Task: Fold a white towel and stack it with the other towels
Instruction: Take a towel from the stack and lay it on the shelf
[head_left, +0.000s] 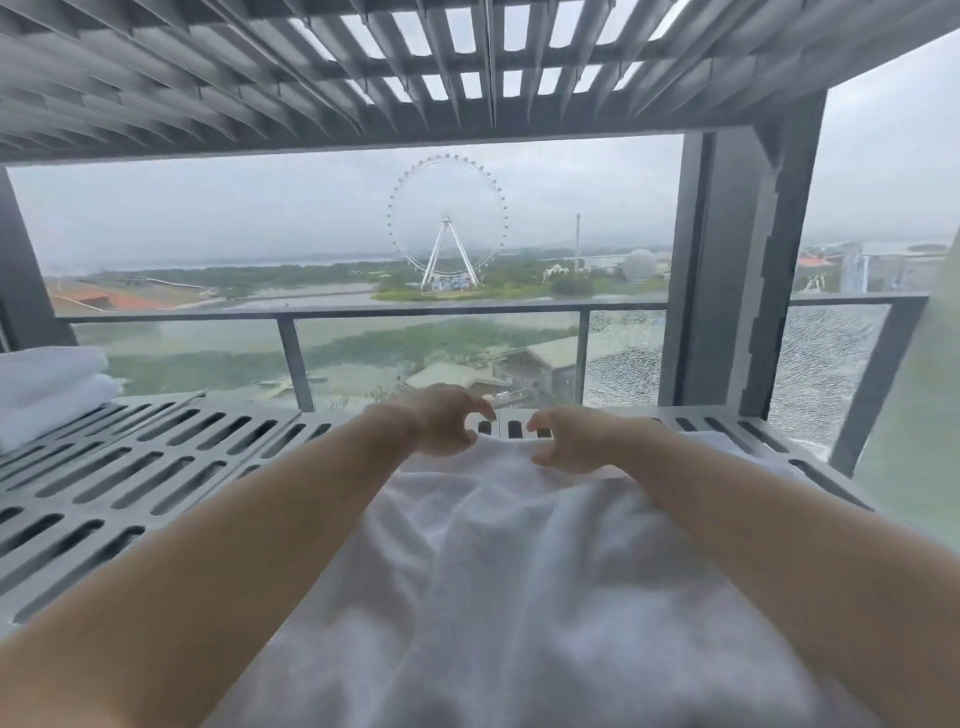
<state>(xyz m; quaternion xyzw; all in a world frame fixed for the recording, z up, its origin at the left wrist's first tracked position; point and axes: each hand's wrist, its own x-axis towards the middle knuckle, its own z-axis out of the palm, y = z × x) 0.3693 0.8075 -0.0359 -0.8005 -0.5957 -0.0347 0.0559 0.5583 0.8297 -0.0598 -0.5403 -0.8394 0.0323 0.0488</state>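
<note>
A white towel (519, 571) is spread, rumpled, over the right part of a grey slotted metal shelf (130, 478), running from the near edge to the far one. Both bare forearms are stretched out over it. The left hand (441, 421) is held at the towel's far edge with the fingers curled and parted from the thumb; the thumb is seen touching the cloth, but nothing is pinched. The right hand (576, 436) is held just beside it in the same way, fingers hooked and spread apart, the thumb resting on the towel's edge. At the far left of the shelf, 2 folded white towels (47, 389) are stacked, well apart from the hands. Beyond a glass railing (311, 317), a Ferris wheel (448, 228) is seen across water.
</note>
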